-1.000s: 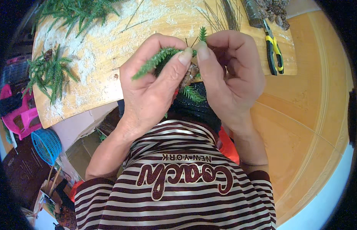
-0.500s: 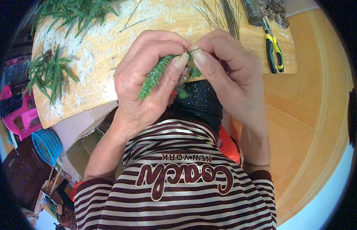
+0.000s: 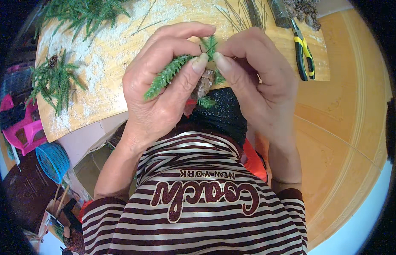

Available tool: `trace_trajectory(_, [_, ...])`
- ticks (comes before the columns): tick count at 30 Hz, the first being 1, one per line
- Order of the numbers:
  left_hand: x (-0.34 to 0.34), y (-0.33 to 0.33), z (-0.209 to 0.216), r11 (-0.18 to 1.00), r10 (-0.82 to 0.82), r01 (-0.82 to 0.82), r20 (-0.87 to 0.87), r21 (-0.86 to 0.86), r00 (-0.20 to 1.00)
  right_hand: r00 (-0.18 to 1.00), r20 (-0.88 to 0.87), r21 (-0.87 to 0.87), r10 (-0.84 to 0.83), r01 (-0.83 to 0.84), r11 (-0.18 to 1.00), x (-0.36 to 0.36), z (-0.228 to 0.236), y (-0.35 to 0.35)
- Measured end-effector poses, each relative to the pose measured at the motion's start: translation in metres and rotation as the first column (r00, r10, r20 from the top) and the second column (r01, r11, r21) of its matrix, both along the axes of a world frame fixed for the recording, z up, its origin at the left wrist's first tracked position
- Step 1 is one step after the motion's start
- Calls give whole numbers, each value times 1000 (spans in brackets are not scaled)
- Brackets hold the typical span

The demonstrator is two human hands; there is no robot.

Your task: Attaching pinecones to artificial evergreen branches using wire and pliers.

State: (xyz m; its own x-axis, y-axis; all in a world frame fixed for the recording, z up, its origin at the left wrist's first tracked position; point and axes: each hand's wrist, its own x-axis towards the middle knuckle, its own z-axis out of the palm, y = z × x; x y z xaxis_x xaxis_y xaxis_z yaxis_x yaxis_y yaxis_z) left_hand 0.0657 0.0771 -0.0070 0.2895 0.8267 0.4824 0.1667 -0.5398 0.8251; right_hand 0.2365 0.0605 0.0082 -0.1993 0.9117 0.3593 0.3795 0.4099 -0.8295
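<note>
In front of my chest, my left hand (image 3: 164, 80) pinches a green artificial pine sprig (image 3: 166, 75) between thumb and bent fingers. A brownish pine cone (image 3: 204, 83) hangs among the sprig's needles, below the fingertips. Thin dark stem or wire ends show between my two thumbs. Close on the other side, my right hand (image 3: 262, 76) has its thumb pressed toward its curled forefinger. Whatever that pinch holds, if anything, is hidden. Several needle tips stick out above, below and right of the left thumb.
A wooden board (image 3: 100, 85) dusted with white flakes lies ahead. On it are a finished-looking sprig with a cone (image 3: 57, 80), loose green sprigs (image 3: 87, 15), thin wires (image 3: 249, 17), pliers (image 3: 303, 55) and pine cones (image 3: 306, 12). A blue basket (image 3: 52, 161) stands lower left.
My hands have moved slightly apart, and the left forefinger has lifted. More of the sprig and cone now shows between them; the left-pointing needles have tilted outward.
</note>
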Motion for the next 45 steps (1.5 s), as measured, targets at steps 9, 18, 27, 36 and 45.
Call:
trace_trajectory(9, [7,-14,5,960,-21,45,88,-277,996,996,-13,-170,90,-91,981,12,5,-5])
trace_trajectory(18, [13,-13,9,915,-76,57,-30,-399,997,988,152,-57,40,-32,998,18,28,4])
trace_trajectory(27, [16,-12,8,944,-57,22,-98,-329,994,873,399,85,279,-339,937,23,20,26])
trace_trajectory(36, [12,-14,3,894,-91,109,63,-434,994,880,394,9,263,-291,957,23,16,24])
trace_trajectory(45, [13,-18,-1,905,-35,86,130,-417,991,918,264,-89,296,-282,955,23,15,23])
